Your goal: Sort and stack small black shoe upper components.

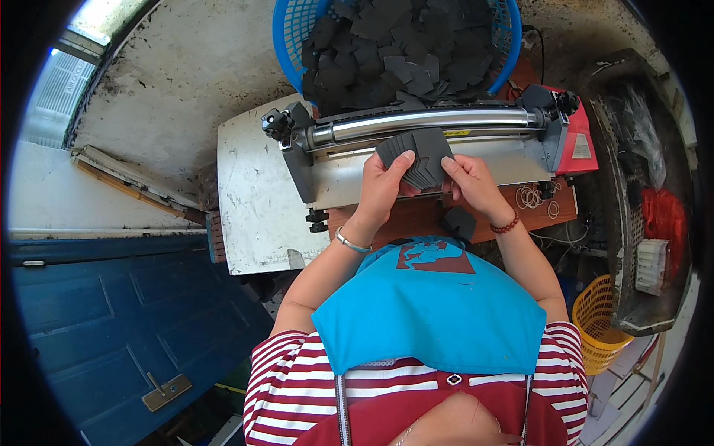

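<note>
Pinches with the fingers (pixel 404 159) of both hands a fanned stack of black pieces (pixel 428 144), flat and thin, with thumbs on top and the other fingers curled below. With the left hand (pixel 381 192), grips from the 8 o'clock side, laying the thumb across the overlapping edges and tucking the fingertips under at 6 o'clock. With the right hand (pixel 476 183), grips from 4 o'clock, setting the thumb tip at the right border of the stack and bending the remaining fingers in beneath. Cannot tell the exact contact of the hidden fingertips. Holds the layers staggered toward 10 o'clock, with the broadest bare face at 1 o'clock, beyond both thumbs.

Wears a silvery bangle (pixel 351 241) on the left wrist, a reddish bead bracelet (pixel 506 223) on the right, and a blue apron (pixel 431 320) at 6 o'clock. Works just short of a shiny metal roller (pixel 439 123) at 12 o'clock; past it, has a blue basket (pixel 285 44) heaped with more black pieces. Near the hands, at 5 o'clock, has a lone black piece (pixel 459 222) lying beside a brown board (pixel 387 227). Farther round, has pale rings (pixel 529 197) past 3 o'clock, a yellow basket (pixel 595 349) at 4, a blue door (pixel 111 327) at 8, and a whitish board (pixel 253 193) at 9.
</note>
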The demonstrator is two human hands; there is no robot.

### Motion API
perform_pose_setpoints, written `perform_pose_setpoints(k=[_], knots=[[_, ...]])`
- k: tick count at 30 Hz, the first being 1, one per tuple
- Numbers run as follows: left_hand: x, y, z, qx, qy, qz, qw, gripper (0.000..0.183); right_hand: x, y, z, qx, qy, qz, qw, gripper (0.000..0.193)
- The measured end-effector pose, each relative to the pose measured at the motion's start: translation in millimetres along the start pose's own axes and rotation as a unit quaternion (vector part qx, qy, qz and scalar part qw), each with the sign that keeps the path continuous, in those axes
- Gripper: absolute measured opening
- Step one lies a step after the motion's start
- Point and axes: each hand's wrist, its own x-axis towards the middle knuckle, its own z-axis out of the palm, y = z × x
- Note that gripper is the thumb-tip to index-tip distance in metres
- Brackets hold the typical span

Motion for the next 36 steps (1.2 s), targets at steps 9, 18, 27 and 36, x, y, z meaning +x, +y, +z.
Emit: perform_pose_setpoints(k=[9, 18, 27, 36], knots=[[-1, -5, -24, 0.094, 0.045, 0.048, 0.993, 0.019, 29, -7, -34, -0.197, -0.037, 0.165, 0.966, 0.040], [1, -8, -21, 0.107, 0.060, 0.051, 0.991, 0.022, 31, -21, 0, -0.119, -0.050, 0.046, 0.991, 0.045], [3, -5, -33, 0.113, 0.073, 0.058, 0.989, 0.024, 40, -15, -34, -0.238, -0.048, 0.151, 0.958, 0.036], [4, -10, -26, 0.121, 0.059, 0.074, 0.988, 0.026, 37, -9, -3, -0.185, -0.025, 0.035, 0.982, 0.039]])
